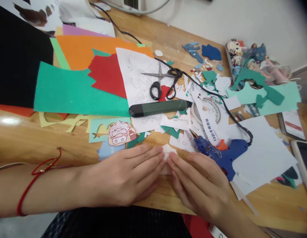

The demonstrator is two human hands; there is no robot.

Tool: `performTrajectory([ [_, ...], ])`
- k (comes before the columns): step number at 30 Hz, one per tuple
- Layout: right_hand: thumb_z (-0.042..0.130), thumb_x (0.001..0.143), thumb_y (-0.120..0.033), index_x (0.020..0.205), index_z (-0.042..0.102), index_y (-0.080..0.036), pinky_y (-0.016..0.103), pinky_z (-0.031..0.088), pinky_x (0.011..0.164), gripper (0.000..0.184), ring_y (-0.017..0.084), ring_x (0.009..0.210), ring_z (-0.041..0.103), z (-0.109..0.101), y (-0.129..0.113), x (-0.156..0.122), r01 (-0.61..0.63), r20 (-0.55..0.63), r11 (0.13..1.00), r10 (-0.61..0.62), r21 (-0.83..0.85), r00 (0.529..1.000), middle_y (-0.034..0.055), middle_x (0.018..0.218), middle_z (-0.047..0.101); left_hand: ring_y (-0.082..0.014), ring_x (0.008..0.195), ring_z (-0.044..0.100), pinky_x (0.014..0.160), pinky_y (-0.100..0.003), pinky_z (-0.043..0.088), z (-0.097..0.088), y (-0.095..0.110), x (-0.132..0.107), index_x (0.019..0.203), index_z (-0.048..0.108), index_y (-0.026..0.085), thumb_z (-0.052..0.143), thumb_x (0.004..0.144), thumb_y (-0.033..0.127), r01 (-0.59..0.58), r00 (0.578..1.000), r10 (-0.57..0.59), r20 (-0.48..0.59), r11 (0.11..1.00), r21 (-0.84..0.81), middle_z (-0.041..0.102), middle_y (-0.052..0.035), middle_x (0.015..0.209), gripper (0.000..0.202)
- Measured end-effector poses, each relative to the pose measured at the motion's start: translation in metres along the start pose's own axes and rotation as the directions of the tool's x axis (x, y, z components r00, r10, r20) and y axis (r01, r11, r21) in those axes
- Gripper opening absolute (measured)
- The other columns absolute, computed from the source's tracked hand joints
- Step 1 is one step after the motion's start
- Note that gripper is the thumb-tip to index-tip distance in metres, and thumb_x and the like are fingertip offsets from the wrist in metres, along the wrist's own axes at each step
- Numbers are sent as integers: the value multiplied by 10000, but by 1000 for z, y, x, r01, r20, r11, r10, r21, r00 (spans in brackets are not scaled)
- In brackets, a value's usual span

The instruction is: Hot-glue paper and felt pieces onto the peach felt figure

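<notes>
Both my hands lie flat near the front edge of the wooden table [31,138], fingertips meeting over a small white paper piece [168,150]. My left hand [126,177] has its fingers stretched out, pressing on the piece from the left. My right hand [200,183] presses it from the right, fingers extended too. Most of the white piece is hidden under the fingers. A blue glue gun [222,153] lies just right of my right hand. A cartoon sticker cut-out [120,132] sits just beyond my left hand.
Sheets of green [69,92], red and orange felt lie at the left. Black scissors [163,82] rest on a printed sheet, a dark green pen-like tool [158,108] below them. Paper scraps, a tape roll [208,110], a black cord and a phone [303,158] fill the right side.
</notes>
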State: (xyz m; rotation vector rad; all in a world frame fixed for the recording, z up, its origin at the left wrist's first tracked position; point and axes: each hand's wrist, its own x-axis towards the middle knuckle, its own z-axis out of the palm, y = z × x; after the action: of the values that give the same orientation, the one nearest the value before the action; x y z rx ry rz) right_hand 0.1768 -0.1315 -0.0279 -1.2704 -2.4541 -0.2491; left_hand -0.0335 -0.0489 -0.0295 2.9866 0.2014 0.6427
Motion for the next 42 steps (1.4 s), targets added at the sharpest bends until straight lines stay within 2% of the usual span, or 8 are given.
performTrajectory([
  [7, 640, 731, -99, 1019, 628, -121, 362, 515, 793, 289, 191, 866, 616, -3, -2, 4, -50, -46, 996, 54, 75, 998, 50, 989, 707, -221, 1095, 562, 980, -345, 422, -3, -9, 2, 1057, 609, 85, 525, 867, 228, 55, 997, -61, -37, 987, -150, 670, -80, 1065, 252],
  [12, 651, 757, -250, 1015, 619, -119, 369, 475, 743, 291, 208, 868, 557, -4, -8, 8, -334, -81, 940, 339, 74, 937, 103, 928, 647, -231, 1134, 503, 956, -365, 409, -5, -15, 4, 1087, 569, 117, 578, 843, 233, 153, 982, -176, -68, 954, -258, 607, -114, 1126, 270],
  [18, 611, 779, -393, 1022, 619, -148, 385, 435, 739, 345, 226, 839, 483, 1, -19, 13, -502, 18, 862, 502, 61, 865, 98, 918, 608, -252, 1120, 465, 942, -417, 393, -2, -15, 12, 1180, 515, 130, 537, 858, 422, 366, 930, -353, 99, 879, -304, 543, -127, 1157, 435],
  [23, 620, 757, -416, 1093, 564, -145, 412, 420, 787, 435, 250, 911, 476, 0, -16, 15, -524, 79, 848, 519, 77, 851, 110, 1007, 584, -234, 1129, 451, 953, -405, 362, -2, -13, 16, 1127, 507, 158, 588, 834, 359, 398, 913, -396, 100, 808, -435, 552, -100, 1144, 364],
  [28, 628, 758, -328, 896, 580, -197, 368, 422, 739, 197, 225, 876, 485, -1, -17, 20, -558, 102, 802, 550, 214, 829, 67, 936, 596, -190, 936, 529, 833, -348, 387, -6, -7, 18, 1041, 497, 193, 603, 799, 209, 453, 884, -431, 181, 693, -560, 592, -28, 976, 264],
  [34, 564, 820, -286, 1100, 542, -178, 352, 433, 780, 301, 215, 930, 487, -24, -7, 17, -487, 131, 855, 470, 181, 873, 71, 994, 594, -179, 882, 538, 795, -335, 387, -6, -8, 17, 1080, 531, 205, 516, 867, 182, 442, 891, -422, 169, 715, -542, 613, -27, 939, 214],
  [39, 374, 843, -128, 1264, 477, -180, 410, 441, 817, 437, 246, 997, 507, -58, 50, -25, -294, 196, 943, 321, -155, 927, 108, 1151, 556, -220, 1003, 485, 859, -380, 392, -3, -9, 21, 1044, 583, 183, 546, 830, 174, 498, 862, -467, 199, 703, -508, 577, -66, 1054, 217],
  [42, 363, 826, -94, 1294, 455, -222, 422, 457, 852, 494, 248, 1082, 496, -60, 76, -48, -184, 331, 969, 231, -167, 915, 89, 1265, 504, -226, 1024, 466, 877, -396, 373, -2, -9, 25, 1022, 598, 190, 576, 814, 202, 524, 846, -487, 216, 689, -501, 565, -53, 1069, 210],
])
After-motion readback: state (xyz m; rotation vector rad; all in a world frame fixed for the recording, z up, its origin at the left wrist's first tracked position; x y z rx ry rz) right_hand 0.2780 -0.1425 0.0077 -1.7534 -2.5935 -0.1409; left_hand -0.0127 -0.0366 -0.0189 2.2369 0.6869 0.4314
